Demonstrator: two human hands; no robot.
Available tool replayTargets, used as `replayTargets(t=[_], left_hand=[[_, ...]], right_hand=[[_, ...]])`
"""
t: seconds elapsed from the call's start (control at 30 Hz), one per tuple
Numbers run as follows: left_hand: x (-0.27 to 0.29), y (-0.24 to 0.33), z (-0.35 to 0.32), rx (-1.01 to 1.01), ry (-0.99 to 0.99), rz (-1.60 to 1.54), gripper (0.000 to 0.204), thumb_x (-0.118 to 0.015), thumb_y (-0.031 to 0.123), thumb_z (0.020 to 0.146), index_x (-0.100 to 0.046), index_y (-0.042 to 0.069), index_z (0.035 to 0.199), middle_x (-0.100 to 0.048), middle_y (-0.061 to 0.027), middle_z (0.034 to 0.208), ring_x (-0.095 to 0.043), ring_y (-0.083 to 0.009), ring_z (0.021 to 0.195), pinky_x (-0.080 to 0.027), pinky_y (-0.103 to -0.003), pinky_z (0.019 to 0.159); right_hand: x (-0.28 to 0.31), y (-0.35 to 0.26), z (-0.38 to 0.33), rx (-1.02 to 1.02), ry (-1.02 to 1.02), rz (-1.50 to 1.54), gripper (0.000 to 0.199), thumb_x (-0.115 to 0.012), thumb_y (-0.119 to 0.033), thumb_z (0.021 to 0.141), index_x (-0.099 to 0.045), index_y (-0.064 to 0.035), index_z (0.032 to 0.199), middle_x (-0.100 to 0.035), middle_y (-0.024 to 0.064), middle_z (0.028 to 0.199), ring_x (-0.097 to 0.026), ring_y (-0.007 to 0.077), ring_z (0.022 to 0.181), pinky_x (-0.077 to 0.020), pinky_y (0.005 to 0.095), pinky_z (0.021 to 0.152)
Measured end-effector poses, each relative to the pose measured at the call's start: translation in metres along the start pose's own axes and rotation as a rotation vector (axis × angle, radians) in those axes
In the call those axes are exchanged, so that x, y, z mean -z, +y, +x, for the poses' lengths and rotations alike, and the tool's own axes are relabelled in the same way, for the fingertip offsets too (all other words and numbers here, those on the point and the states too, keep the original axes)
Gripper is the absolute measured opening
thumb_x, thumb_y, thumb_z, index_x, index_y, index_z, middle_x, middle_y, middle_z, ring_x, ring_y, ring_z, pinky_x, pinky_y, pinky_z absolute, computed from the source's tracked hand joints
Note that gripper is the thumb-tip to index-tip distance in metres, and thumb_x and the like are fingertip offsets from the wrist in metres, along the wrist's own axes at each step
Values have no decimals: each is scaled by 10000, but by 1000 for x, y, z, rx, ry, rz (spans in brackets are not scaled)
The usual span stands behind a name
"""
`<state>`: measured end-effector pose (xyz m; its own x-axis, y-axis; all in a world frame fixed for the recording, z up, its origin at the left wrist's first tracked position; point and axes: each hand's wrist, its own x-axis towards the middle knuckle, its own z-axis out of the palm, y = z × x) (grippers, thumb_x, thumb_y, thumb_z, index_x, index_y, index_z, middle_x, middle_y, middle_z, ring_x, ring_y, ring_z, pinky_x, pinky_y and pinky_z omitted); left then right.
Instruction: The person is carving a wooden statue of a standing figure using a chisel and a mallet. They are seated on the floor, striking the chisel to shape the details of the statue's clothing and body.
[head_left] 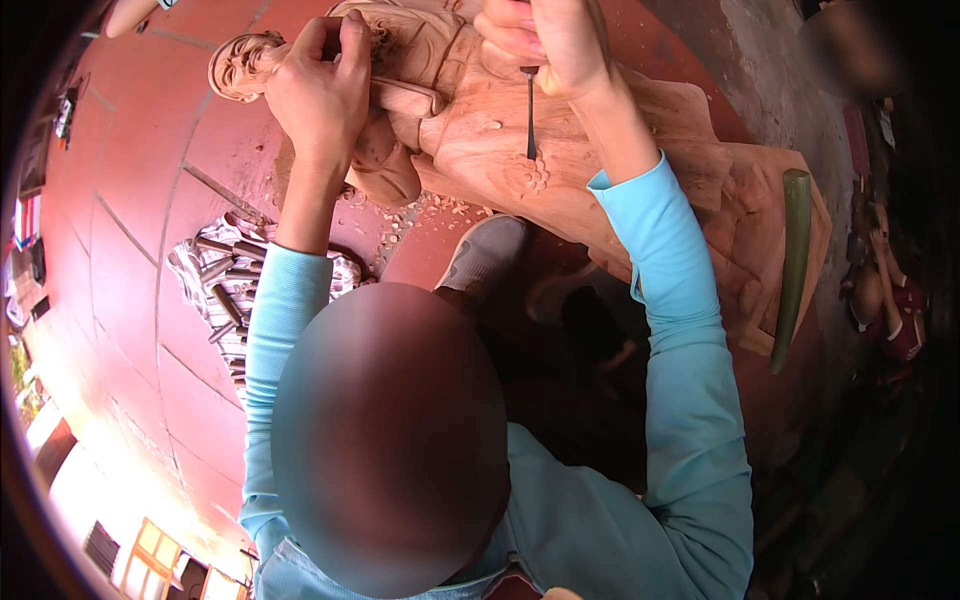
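A large carved wooden statue point(470, 135) lies on its side across the top of the view, its head at the left and its base at the right. My right hand point(548, 45) is closed around a carving chisel point(531, 112). The thin dark blade points down, its tip by a small carved flower point(538, 177) on the robe. Near the statue's head and shoulder, my left hand point(322, 95) is closed with curled fingers. What it holds, if anything, is hidden. The chisel's handle is mostly covered by my right hand.
Several dark-handled tools point(228, 272) lie on a striped cloth on the red tiled floor point(130, 290). Wood chips point(425, 208) are scattered below the statue. A green curved piece point(793, 270) rests against the base. A grey shoe point(487, 250) is close by. Another person point(890, 300) sits far right.
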<state>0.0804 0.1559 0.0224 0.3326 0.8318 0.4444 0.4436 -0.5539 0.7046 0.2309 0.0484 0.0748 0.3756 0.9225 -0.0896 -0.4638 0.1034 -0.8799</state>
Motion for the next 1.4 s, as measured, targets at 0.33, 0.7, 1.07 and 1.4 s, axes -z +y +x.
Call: replayTargets(t=[0.33, 0.7, 1.07, 1.4], left_hand=[[5, -1, 2, -23, 10, 31, 269, -615, 334, 834, -683, 79, 781, -644, -124, 625, -647, -313, 598, -507, -377, 595], [8, 3, -1, -118, 101, -75, 211, -640, 219, 803, -593, 40, 702, -573, -144, 603, -579, -309, 531, -452, -399, 504], [9, 0, 1, -99, 52, -14, 221, -624, 198, 823, -590, 0, 730, -600, -171, 664, -586, -351, 605, -457, -418, 577], [1, 4, 2, 57, -33, -57, 305, -604, 320, 877, -679, 29, 822, -639, -147, 642, -643, -243, 600, -484, -339, 601]], right_hand=[[-9, 15, 23, -194, -222, -112, 357, -525, -365, 956, -398, -183, 675, -279, -87, 471, -218, 37, 340, -164, 219, 324], [0, -20, 2, -211, -364, 272, 360, -348, -394, 1018, -369, -136, 769, -265, -46, 477, -198, 38, 312, -141, 204, 289], [8, -44, -25, 110, 240, 252, 342, -370, -354, 1022, -365, -127, 766, -288, -16, 638, -262, 103, 561, -257, 226, 506], [55, -30, -50, 292, 574, 254, 387, -528, -326, 960, -330, -166, 669, -263, -52, 505, -238, 77, 394, -195, 240, 391]])
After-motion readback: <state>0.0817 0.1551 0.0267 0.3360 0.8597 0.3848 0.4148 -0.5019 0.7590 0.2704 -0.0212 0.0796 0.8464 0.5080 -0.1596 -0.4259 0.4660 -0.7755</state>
